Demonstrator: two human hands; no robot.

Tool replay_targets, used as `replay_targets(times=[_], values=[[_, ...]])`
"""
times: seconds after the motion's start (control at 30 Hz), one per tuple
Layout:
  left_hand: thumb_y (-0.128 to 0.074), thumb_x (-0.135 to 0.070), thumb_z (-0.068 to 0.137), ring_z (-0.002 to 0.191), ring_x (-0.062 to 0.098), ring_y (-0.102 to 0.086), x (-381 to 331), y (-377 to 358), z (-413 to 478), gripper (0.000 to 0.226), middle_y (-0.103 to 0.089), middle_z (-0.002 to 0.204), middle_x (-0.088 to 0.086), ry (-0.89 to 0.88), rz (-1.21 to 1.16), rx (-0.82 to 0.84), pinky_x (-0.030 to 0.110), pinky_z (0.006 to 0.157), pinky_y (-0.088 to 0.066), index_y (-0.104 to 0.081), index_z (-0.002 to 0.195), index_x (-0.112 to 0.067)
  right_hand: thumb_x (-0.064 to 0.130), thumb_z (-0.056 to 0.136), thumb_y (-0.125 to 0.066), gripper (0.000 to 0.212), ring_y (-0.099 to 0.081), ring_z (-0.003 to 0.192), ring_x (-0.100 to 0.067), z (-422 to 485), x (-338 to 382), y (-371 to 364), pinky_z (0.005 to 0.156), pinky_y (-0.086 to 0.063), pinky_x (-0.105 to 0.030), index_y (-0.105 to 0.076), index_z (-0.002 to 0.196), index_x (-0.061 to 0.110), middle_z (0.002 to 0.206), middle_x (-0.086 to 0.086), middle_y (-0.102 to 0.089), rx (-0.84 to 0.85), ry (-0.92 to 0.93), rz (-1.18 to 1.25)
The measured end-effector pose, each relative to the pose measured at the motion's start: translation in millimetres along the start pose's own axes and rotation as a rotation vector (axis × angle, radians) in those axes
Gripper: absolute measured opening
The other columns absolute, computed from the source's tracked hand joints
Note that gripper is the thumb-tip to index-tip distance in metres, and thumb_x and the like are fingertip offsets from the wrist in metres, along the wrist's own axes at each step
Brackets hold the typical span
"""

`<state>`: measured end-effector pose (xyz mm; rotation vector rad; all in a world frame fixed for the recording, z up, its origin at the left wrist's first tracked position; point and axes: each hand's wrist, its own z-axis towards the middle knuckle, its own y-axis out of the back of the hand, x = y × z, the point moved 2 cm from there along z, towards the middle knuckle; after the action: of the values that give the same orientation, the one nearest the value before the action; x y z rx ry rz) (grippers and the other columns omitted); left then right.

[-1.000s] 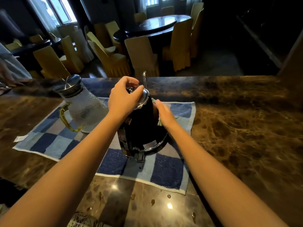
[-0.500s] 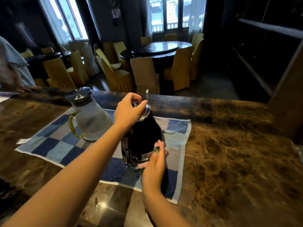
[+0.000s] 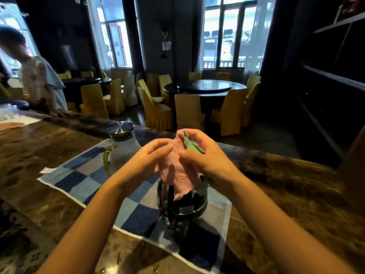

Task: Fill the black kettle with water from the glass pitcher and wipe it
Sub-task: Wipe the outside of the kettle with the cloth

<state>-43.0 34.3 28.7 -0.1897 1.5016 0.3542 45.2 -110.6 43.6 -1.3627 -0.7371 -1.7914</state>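
The black kettle [image 3: 182,204] stands on a blue checked towel [image 3: 88,180], its top hidden behind my hands and the cloth. Above it both hands hold up a pink cloth with a green side [image 3: 177,171]. My left hand [image 3: 146,161] pinches the cloth's left edge. My right hand [image 3: 205,157] grips its top and right side. The glass pitcher [image 3: 122,147], with a metal lid and a yellow handle, stands on the towel to the left of the kettle, untouched.
The towel lies on a brown marble counter [image 3: 286,194]. A small white paper scrap [image 3: 47,170] lies by the towel's left edge. A person [image 3: 39,84] leans on the counter at far left. Yellow-covered chairs and round tables fill the room behind.
My left hand let go of the kettle's lid and rose to the cloth. My right hand lifted the cloth off the kettle's side. The view tilted upward.
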Motion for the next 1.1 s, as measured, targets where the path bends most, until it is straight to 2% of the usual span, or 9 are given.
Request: replay_targets(times=[0.13, 0.23, 0.43, 0.53, 0.63, 0.73, 0.87, 0.97, 1.1], values=[[-0.069, -0.029, 0.082, 0.101, 0.025, -0.069, -0.1, 10.3, -29.7, 0.027, -0.073, 0.107, 0.009, 0.059, 0.093, 0.108, 0.039, 0.092, -0.053, -0.069, 0.109, -0.021, 0.001, 0.083, -0.067, 0.038, -0.061, 0.104, -0.007, 30.4, 15.7, -25.1, 0.088, -0.050, -0.021, -0.059, 0.116, 0.018, 0.113, 0.002, -0.064, 0.220, 0.118, -0.286], [-0.076, -0.041, 0.072, 0.092, 0.026, -0.071, 5.9, 29.3, -45.9, 0.028, -0.075, 0.098, 0.011, 0.046, 0.137, 0.052, 0.038, 0.085, -0.055, -0.074, 0.094, -0.024, -0.002, 0.081, -0.068, 0.032, -0.064, 0.099, -0.010, 50.2, 16.0, -49.9, 0.091, -0.051, -0.023, -0.064, 0.109, 0.013, 0.105, 0.001, -0.067, 0.323, 0.237, -0.441], [-0.073, -0.028, 0.057, 0.091, 0.025, -0.071, 36.3, 85.6, -67.9, 0.039, -0.074, 0.094, 0.014, 0.091, -0.066, -0.471, 0.040, 0.082, -0.056, -0.067, 0.094, -0.019, 0.026, 0.086, -0.062, 0.012, -0.066, 0.089, -0.013, 101.0, -17.0, -24.3, 0.080, -0.055, -0.039, -0.067, 0.097, 0.027, 0.094, 0.008, -0.071, -0.042, 0.274, -0.908], [-0.063, -0.009, 0.072, 0.051, 0.010, -0.065, 64.0, 101.7, -60.0, 0.007, -0.067, 0.075, 0.018, 0.127, -0.005, -0.582, 0.026, 0.047, -0.053, -0.064, 0.078, -0.007, 0.049, 0.084, -0.063, 0.023, -0.065, 0.091, -0.013, 100.9, -53.0, -11.5, 0.077, -0.054, -0.035, -0.069, 0.095, 0.029, 0.093, 0.009, -0.070, -0.030, -0.017, -1.022], [-0.046, 0.008, 0.080, 0.045, 0.021, -0.056, 107.5, 102.5, -39.9, 0.017, -0.058, 0.071, 0.022, 0.247, 0.011, -0.702, 0.026, 0.041, -0.045, -0.057, 0.093, 0.004, 0.050, 0.083, -0.061, 0.021, -0.063, 0.087, -0.010, 96.2, -67.9, -15.2, 0.071, -0.051, -0.033, -0.069, 0.090, 0.032, 0.090, 0.013, -0.070, -0.155, -0.035, -1.080], [-0.043, 0.008, 0.083, 0.040, 0.020, -0.048, 128.7, 76.4, -9.6, 0.019, -0.048, 0.067, 0.015, 0.262, -0.059, -0.590, 0.028, 0.041, -0.040, -0.048, 0.102, 0.003, 0.041, 0.086, -0.057, 0.016, -0.063, 0.086, -0.011, 95.2, -65.4, -16.3, 0.068, -0.047, -0.029, -0.069, 0.091, 0.031, 0.091, 0.012, -0.070, -0.223, -0.043, -1.065], [-0.038, -0.017, 0.100, 0.038, 0.016, -0.038, 107.1, 42.8, 26.9, 0.026, -0.040, 0.063, 0.012, 0.174, -0.162, -0.441, 0.025, 0.039, -0.035, -0.055, 0.080, -0.013, 0.036, 0.085, -0.055, 0.016, -0.063, 0.083, -0.011, 94.2, -65.9, -16.1, 0.071, -0.052, -0.032, -0.069, 0.087, 0.030, 0.087, 0.012, -0.071, -0.262, -0.088, -1.068], [-0.045, -0.041, 0.097, 0.049, 0.011, -0.054, 79.6, 41.9, 60.6, 0.032, -0.058, 0.064, 0.003, 0.071, -0.015, -0.316, 0.028, 0.046, -0.045, -0.066, 0.086, -0.020, 0.035, 0.085, -0.054, 0.017, -0.063, 0.080, -0.011, 95.7, -66.7, -17.7, 0.074, -0.055, -0.037, -0.070, 0.085, 0.029, 0.083, 0.012, -0.070, -0.294, -0.101, -1.078], [-0.046, -0.012, 0.093, 0.069, 0.022, -0.063, 76.0, 48.9, 114.2, 0.020, -0.068, 0.086, 0.020, -0.091, 0.270, -0.243, 0.042, 0.066, -0.053, -0.066, 0.092, -0.010, 0.035, 0.083, -0.052, 0.017, -0.063, 0.076, -0.010, 97.0, -68.9, -17.8, 0.072, -0.056, -0.039, -0.069, 0.081, 0.030, 0.079, 0.011, -0.070, -0.334, -0.124, -1.084]])
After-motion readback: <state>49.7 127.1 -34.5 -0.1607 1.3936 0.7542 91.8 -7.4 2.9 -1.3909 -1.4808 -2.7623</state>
